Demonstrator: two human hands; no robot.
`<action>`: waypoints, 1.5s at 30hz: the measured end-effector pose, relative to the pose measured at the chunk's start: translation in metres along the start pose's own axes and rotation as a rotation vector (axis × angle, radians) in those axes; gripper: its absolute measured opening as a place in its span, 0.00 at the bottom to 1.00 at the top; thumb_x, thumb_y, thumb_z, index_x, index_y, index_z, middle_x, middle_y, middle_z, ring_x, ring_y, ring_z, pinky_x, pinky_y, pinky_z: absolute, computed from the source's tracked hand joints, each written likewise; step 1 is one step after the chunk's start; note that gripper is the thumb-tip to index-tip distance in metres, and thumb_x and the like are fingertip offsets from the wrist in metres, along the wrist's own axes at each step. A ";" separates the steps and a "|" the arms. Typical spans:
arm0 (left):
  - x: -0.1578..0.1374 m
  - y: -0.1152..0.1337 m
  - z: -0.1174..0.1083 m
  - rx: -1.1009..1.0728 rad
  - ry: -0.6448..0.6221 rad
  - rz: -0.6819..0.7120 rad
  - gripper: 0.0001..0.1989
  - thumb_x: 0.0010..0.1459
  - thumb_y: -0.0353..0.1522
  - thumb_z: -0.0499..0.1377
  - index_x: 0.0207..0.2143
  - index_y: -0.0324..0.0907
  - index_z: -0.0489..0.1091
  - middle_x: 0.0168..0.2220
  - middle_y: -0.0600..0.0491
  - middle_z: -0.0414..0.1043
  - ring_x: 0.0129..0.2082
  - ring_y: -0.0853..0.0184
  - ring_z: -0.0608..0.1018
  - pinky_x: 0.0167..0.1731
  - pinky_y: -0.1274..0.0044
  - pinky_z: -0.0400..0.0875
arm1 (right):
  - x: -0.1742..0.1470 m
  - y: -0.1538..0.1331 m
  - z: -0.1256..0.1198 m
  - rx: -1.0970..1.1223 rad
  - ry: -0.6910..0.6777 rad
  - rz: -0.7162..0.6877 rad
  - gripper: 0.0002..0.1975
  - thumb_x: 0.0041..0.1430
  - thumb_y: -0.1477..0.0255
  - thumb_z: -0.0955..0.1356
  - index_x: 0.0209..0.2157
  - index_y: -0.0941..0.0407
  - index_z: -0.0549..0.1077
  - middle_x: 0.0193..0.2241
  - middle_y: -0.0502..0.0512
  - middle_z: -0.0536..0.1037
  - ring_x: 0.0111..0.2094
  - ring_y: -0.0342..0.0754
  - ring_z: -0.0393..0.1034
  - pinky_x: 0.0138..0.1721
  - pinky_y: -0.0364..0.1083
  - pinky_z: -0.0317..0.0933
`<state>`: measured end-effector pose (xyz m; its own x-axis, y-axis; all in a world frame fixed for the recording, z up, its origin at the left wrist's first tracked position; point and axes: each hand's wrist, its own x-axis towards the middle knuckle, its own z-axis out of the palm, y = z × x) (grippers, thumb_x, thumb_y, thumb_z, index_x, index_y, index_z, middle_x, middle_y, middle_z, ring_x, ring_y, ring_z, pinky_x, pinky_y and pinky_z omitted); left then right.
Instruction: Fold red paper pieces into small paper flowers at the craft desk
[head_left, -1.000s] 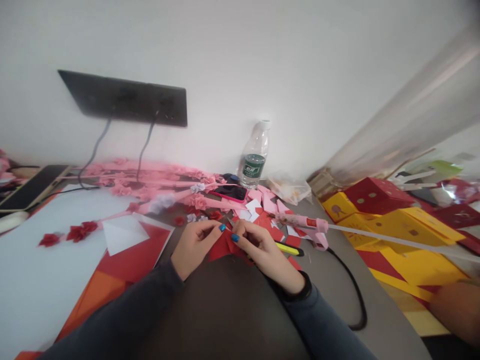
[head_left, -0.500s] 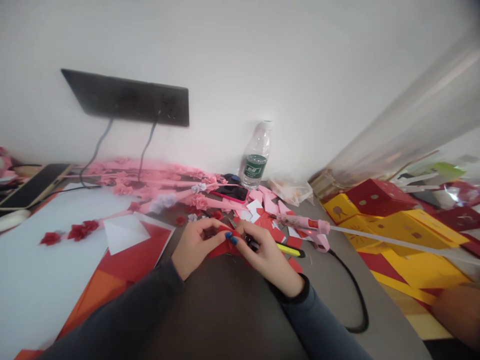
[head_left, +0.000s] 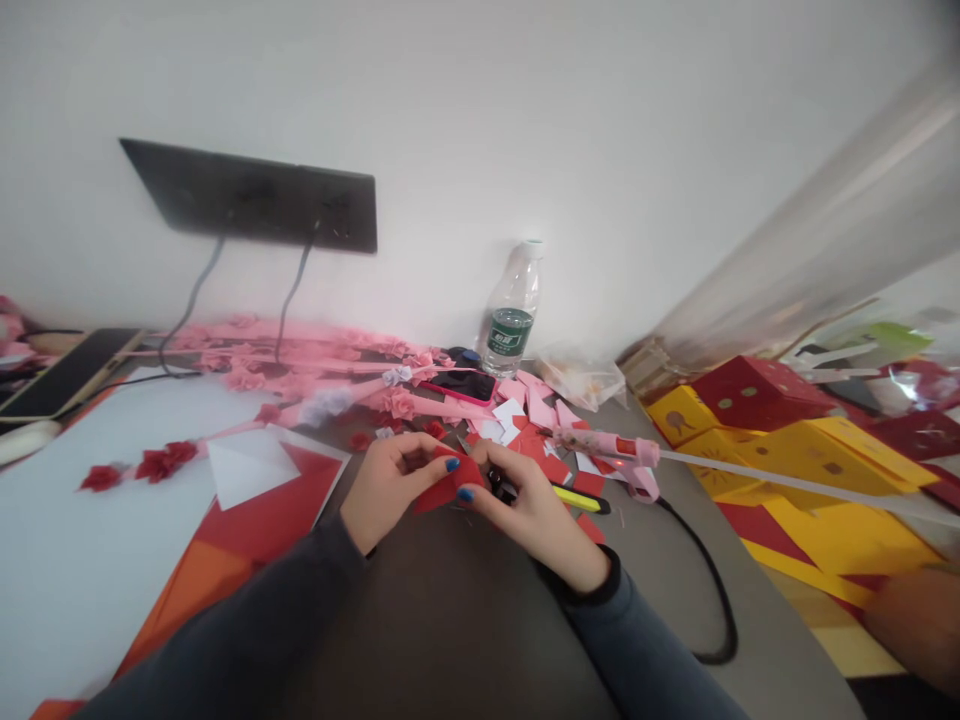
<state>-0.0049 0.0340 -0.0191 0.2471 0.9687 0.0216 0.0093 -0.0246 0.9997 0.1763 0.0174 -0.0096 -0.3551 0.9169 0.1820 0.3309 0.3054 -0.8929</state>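
Note:
My left hand [head_left: 390, 487] pinches a small folded piece of red paper [head_left: 442, 487] between thumb and fingers. From the other side, my right hand [head_left: 532, 505] is closed on the same paper, its thumb pressed to the lower right edge. Under the right fingers a small dark object [head_left: 504, 487] partly shows; its kind is mostly hidden. A yellow and black utility knife [head_left: 581, 499] lies just right of that hand. Beyond it rests a pink glue gun [head_left: 611, 449] with a long white glue stick [head_left: 750, 474] protruding from its back.
Red, pink and white paper scraps [head_left: 540, 405] lie behind my hands, near a phone [head_left: 469, 385] and a water bottle [head_left: 514, 315]. Pink paper-flower branches [head_left: 322, 350] spread along the wall. Yellow and red boxes [head_left: 817, 460] stand at right; a black cord [head_left: 720, 580] loops on the table.
My thumbs have moved apart, the left one upward and the right one downward. More of the red paper's face shows between them.

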 end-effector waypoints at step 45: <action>0.007 -0.015 0.001 -0.341 -0.058 0.005 0.13 0.53 0.25 0.60 0.43 0.40 0.70 0.46 0.44 0.78 0.44 0.61 0.80 0.38 0.74 0.73 | 0.014 0.030 -0.003 0.128 0.216 0.068 0.19 0.56 0.54 0.69 0.28 0.57 0.71 0.23 0.50 0.70 0.23 0.44 0.61 0.25 0.43 0.56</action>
<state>-0.0022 0.0403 -0.0341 0.3015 0.9528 0.0351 -0.3144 0.0646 0.9471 0.1841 0.0399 -0.0329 -0.1361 0.9720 0.1916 0.2296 0.2191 -0.9483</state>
